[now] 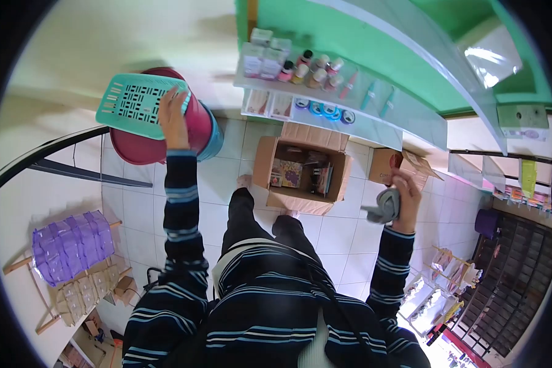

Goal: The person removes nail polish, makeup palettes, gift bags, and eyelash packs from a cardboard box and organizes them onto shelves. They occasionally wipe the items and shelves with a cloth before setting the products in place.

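My left hand (173, 118) is on the right end of a teal plastic basket (113, 116), its fingers over the rim. The basket sits tilted on top of a dark red bin (135, 149). A blue container (213, 138) stands against the bin's right side. Out to the right, my right hand (406, 199) is closed on a bundled grey cloth (385, 206). Between my hands, an open cardboard box (300, 200) on the floor holds packets and booklets. A smaller cardboard box (383, 164) lies just beyond my right hand.
Ahead is a glass shelf (349, 92) with bottles, boxes and round tins. Purple bags (73, 245) hang on a rack at the left, near a black curved bar (49, 147). A display stand (448, 270) and a dark rack (506, 282) stand at the right.
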A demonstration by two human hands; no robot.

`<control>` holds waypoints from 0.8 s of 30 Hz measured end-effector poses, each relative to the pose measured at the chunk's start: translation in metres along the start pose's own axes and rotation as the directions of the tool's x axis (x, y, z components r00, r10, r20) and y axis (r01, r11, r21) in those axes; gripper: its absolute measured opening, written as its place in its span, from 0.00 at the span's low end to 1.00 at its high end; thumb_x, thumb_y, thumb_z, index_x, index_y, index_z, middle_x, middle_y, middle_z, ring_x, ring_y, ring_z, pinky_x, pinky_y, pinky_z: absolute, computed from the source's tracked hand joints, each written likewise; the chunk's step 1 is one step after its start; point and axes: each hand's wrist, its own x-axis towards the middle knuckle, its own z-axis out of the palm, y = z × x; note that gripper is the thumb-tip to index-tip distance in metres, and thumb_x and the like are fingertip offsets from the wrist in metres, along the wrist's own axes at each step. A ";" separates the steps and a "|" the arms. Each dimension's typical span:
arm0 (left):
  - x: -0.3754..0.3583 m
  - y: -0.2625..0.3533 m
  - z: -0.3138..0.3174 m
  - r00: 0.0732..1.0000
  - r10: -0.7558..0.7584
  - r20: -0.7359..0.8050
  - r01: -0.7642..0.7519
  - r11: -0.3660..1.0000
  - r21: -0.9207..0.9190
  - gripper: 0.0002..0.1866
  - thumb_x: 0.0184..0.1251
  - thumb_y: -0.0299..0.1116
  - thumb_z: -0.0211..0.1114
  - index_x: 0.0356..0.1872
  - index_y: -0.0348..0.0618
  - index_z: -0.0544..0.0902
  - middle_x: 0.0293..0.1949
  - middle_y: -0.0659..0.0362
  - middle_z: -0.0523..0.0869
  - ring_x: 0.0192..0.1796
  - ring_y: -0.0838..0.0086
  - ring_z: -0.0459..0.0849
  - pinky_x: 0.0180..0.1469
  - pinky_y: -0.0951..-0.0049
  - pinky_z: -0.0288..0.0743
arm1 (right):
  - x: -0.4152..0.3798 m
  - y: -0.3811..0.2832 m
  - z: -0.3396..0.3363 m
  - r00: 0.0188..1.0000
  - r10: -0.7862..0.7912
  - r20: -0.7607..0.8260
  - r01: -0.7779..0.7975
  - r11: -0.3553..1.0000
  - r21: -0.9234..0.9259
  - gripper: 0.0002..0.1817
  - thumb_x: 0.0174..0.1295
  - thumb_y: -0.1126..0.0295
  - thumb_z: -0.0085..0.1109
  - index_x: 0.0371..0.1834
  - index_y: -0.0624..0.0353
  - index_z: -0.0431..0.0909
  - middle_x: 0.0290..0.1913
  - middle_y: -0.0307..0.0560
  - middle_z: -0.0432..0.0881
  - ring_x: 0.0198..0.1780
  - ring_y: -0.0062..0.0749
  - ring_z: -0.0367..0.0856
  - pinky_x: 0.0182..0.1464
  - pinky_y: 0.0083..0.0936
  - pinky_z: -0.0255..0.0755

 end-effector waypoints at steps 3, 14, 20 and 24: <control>-0.083 -0.026 -0.016 0.970 -0.168 -0.178 0.182 0.982 0.060 0.15 0.55 0.30 0.59 0.41 0.32 0.72 0.41 0.54 0.75 0.43 0.73 0.73 0.46 0.78 0.67 | -0.022 0.064 -0.033 0.974 0.228 -0.017 -0.225 0.969 0.106 0.10 0.54 0.74 0.52 0.37 0.67 0.75 0.27 0.49 0.79 0.27 0.22 0.76 0.29 0.11 0.67; -0.277 -0.255 0.090 0.661 -0.331 0.673 -0.245 0.753 0.611 0.16 0.48 0.22 0.54 0.42 0.38 0.72 0.39 0.49 0.76 0.44 0.58 0.75 0.48 0.64 0.68 | 0.011 0.409 0.049 0.860 0.454 0.235 -0.483 0.872 0.084 0.09 0.47 0.73 0.57 0.32 0.65 0.77 0.28 0.44 0.79 0.29 0.24 0.78 0.33 0.19 0.72; -0.289 -0.464 0.097 0.239 -0.784 0.573 -0.666 0.297 0.684 0.20 0.46 0.21 0.56 0.45 0.41 0.72 0.41 0.49 0.76 0.41 0.55 0.76 0.48 0.65 0.70 | 0.084 0.595 0.149 0.609 0.724 0.324 -0.673 0.255 0.694 0.08 0.45 0.66 0.54 0.28 0.56 0.74 0.32 0.43 0.76 0.37 0.33 0.73 0.41 0.33 0.68; -0.286 -0.569 0.079 0.144 -0.984 0.100 0.160 0.123 0.980 0.25 0.44 0.28 0.63 0.48 0.44 0.70 0.43 0.48 0.76 0.42 0.53 0.77 0.47 0.63 0.71 | 0.106 0.672 0.166 0.492 0.838 0.237 -0.658 0.180 0.731 0.10 0.45 0.69 0.54 0.31 0.58 0.74 0.33 0.44 0.75 0.37 0.34 0.73 0.40 0.33 0.68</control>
